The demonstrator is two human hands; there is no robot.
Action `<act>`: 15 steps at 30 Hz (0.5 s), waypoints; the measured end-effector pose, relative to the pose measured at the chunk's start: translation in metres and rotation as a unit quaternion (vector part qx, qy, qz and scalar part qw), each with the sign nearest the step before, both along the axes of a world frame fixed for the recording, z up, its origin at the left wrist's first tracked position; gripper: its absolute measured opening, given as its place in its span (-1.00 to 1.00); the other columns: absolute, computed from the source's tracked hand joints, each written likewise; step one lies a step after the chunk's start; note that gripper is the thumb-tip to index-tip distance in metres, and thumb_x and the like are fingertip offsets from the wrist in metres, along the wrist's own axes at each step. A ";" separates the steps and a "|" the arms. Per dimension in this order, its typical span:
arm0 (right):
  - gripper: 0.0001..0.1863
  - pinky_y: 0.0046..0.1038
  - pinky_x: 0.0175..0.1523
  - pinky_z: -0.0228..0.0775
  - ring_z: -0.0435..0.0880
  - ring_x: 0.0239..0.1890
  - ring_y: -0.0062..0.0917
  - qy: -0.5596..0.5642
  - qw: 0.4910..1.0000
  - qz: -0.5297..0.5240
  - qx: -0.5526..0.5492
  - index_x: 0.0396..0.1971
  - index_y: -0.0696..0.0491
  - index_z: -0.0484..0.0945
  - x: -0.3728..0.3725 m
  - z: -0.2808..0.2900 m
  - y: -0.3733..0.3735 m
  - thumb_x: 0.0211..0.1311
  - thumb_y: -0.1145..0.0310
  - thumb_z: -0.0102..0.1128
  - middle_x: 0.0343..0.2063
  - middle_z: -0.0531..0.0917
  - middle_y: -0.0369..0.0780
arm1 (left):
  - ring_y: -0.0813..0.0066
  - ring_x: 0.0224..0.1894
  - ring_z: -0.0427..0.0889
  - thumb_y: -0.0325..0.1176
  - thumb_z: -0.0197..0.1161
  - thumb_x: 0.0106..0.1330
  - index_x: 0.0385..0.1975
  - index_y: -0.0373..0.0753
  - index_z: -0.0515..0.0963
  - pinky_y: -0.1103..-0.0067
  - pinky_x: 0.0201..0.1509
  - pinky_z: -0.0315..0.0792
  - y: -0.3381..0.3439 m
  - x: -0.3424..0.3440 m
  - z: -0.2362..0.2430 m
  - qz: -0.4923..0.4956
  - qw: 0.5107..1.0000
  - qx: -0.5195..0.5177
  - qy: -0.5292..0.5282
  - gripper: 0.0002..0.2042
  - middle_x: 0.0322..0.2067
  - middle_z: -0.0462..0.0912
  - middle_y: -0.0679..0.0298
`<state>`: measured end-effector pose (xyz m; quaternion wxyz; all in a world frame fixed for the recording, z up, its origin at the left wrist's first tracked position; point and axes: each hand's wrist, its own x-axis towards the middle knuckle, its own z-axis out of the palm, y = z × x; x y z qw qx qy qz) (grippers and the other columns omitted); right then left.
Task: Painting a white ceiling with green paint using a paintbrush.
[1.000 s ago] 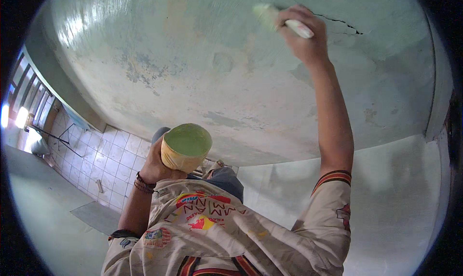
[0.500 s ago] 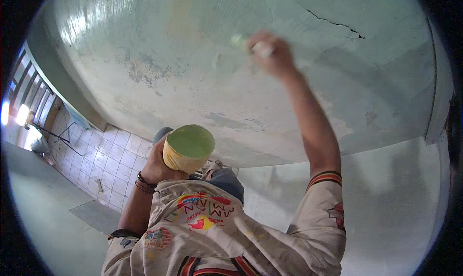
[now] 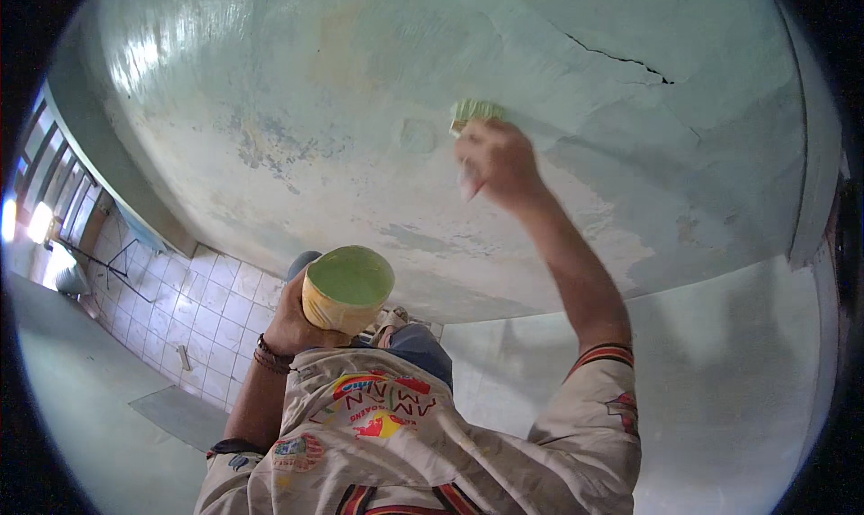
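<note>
My left hand is wrapped round a yellowish tub in front of my body, its open top facing up. Pale green paint shows inside it. My right hand, slightly blurred, grips a paintbrush by its handle. Green-coated bristles point up and lie against or very close to the wall; contact is hard to tell. Old flaking and bare grey patches mark the wall's lower part, while its upper part looks wet and glossy green.
A dark crack runs across the wall at the upper right. White floor tiles lie at the lower left, with a lamp-like thing on a thin black stand beside a barred window. Another pale wall stands to the right.
My right hand with the paintbrush has moved down a little, and the brush has turned so its bristles point up. The tub in my left hand has shifted slightly left and down.
</note>
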<state>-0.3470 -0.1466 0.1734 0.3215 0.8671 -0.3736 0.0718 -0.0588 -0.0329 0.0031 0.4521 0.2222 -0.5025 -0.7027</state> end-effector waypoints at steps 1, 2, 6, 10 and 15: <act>-0.93 -0.34 -0.28 0.36 0.54 -0.36 -0.35 -0.080 0.994 -0.019 0.074 -0.63 0.00 0.49 -0.003 0.025 -0.004 -0.05 0.38 0.07 -0.43 0.54 -0.24 | 0.45 0.00 0.46 -0.51 0.52 -0.43 0.07 -0.33 0.31 0.48 0.10 0.33 -0.001 0.002 -0.003 0.005 1.000 -0.003 -0.021 -0.15 -0.05 0.48 0.24; -0.94 -0.35 -0.31 0.38 0.55 -0.41 -0.34 -0.156 0.976 -0.041 0.147 -0.64 0.02 0.48 -0.009 0.053 -0.006 -0.05 0.45 0.05 -0.48 0.55 -0.24 | 0.44 0.01 0.46 -0.51 0.53 -0.44 0.07 -0.34 0.30 0.48 0.10 0.33 0.000 0.002 -0.005 0.006 0.999 -0.006 -0.039 -0.14 -0.05 0.48 0.23; -0.92 -0.45 -0.37 0.39 0.57 -0.44 -0.36 -0.202 0.979 0.024 0.002 -0.63 0.02 0.49 -0.023 0.150 0.009 -0.10 0.53 0.04 -0.51 0.57 -0.24 | 0.44 0.00 0.46 -0.51 0.53 -0.45 0.08 -0.33 0.29 0.48 0.10 0.34 0.000 -0.007 0.001 -0.020 0.999 0.040 0.014 -0.13 -0.05 0.48 0.23; -0.95 -0.39 -0.33 0.37 0.56 -0.42 -0.36 -0.155 0.960 0.155 -0.173 -0.62 0.00 0.51 -0.023 0.142 0.004 -0.13 0.50 0.10 -0.46 0.57 -0.26 | 0.46 -0.01 0.46 -0.51 0.54 -0.42 0.05 -0.33 0.31 0.48 0.10 0.35 -0.001 -0.011 -0.001 -0.033 0.999 0.026 0.018 -0.16 -0.06 0.49 0.23; -0.93 -0.38 -0.25 0.30 0.53 -0.30 -0.43 -0.011 0.984 0.032 -0.175 -0.58 -0.03 0.53 -0.041 0.027 0.011 -0.06 0.32 0.13 -0.42 0.53 -0.26 | 0.48 -0.01 0.46 -0.50 0.55 -0.40 0.03 -0.32 0.32 0.49 0.09 0.35 0.005 -0.014 0.004 -0.041 0.998 0.034 0.032 -0.19 -0.07 0.49 0.24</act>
